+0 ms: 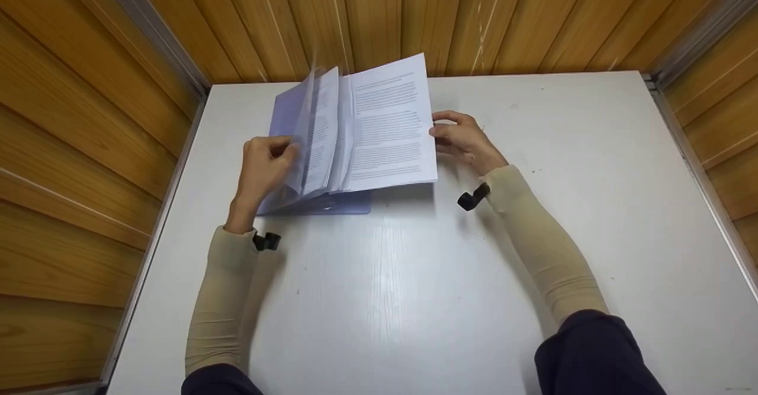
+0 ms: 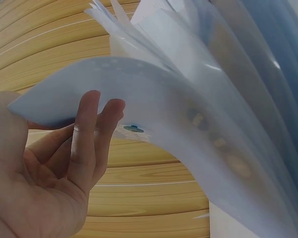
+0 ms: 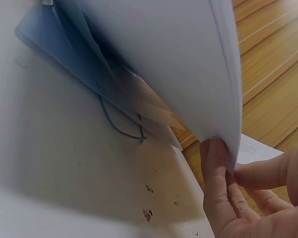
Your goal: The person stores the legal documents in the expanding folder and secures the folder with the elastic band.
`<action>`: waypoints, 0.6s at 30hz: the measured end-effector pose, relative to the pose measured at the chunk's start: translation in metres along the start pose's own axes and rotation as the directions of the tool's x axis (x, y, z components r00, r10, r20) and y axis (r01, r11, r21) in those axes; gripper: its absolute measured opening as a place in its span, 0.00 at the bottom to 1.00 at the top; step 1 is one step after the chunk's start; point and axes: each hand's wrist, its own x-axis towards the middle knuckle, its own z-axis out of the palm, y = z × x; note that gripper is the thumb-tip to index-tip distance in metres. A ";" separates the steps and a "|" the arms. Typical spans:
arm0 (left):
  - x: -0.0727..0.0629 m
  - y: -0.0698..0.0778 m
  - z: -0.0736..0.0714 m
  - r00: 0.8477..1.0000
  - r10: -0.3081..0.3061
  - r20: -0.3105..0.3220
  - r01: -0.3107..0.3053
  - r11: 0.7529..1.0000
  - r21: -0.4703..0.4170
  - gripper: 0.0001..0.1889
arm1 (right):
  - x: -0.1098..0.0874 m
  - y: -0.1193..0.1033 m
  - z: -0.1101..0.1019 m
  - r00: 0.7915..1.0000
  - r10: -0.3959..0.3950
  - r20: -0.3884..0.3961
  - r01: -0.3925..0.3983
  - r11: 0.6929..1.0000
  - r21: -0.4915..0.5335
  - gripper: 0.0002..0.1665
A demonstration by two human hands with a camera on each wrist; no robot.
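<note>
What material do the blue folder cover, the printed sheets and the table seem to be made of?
Folder cover: probably thin plastic, translucent blue; it bends in the left hand.
Printed sheets: likely paper, matte white with black text, edge pinched by the right hand.
Table: white surface with faint wood grain, perhaps painted or laminated board.

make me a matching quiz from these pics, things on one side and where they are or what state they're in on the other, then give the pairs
Things:
1. left hand
2. right hand
3. folder
4. cord

States:
A. lies open on the white table
B. holds the printed pages' right edge
C. lifts clear sleeves
D. hangs looped under the folder's edge

Pairs: 1-C, 2-B, 3-A, 4-D
</note>
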 end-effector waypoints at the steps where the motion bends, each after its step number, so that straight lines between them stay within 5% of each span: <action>1: 0.000 0.000 0.000 1.000 0.001 0.000 -0.001 1.000 -0.001 0.12 | 0.000 0.000 0.001 1.000 -0.001 0.005 0.001 1.000 0.012 0.25; 18: -0.001 -0.001 0.002 1.000 -0.002 -0.007 0.002 1.000 -0.009 0.12 | -0.002 0.009 0.008 1.000 0.005 0.010 -0.005 0.999 0.035 0.23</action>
